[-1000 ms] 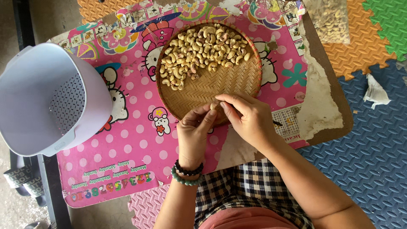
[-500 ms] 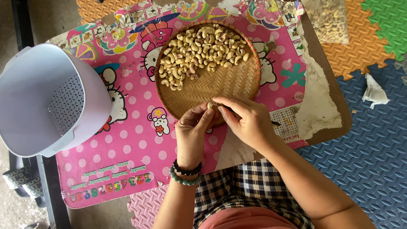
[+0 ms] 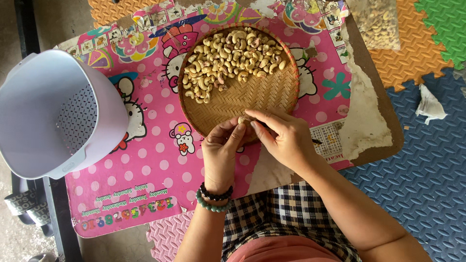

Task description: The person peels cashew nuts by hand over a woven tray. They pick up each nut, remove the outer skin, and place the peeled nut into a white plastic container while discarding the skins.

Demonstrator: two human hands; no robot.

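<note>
While the pale lilac colander [image 3: 58,114] sits tipped on its side off the left edge of the low table [image 3: 374,121], its perforated bottom facing up and its mouth turned toward the work, it stays within easy reach. Moving right, the pink cartoon mat [image 3: 145,179] covers most of the tabletop, giving a wipeable surface under everything. At the middle of the mat rests the round woven tray [image 3: 257,94], with pale cashew kernels [image 3: 228,58] heaped toward its far rim, so the near half stays bare as working room.

Right at the tray's near rim, the left hand [image 3: 221,153], beaded bracelets at the wrist, pinches a single cashew [image 3: 244,119] between thumb and fingertips, fingers closed narrow around it. The right hand [image 3: 286,138] closes in from the other side, fingertips bunched tight on the same nut; whether it grips a small tool I cannot tell. Both hands hover over the tray's edge, so any scraps would drop onto the weave.

Further right, the mat's torn edge bares brown board, and a clear bag of nuts [image 3: 376,24] lies at the far right corner.
</note>
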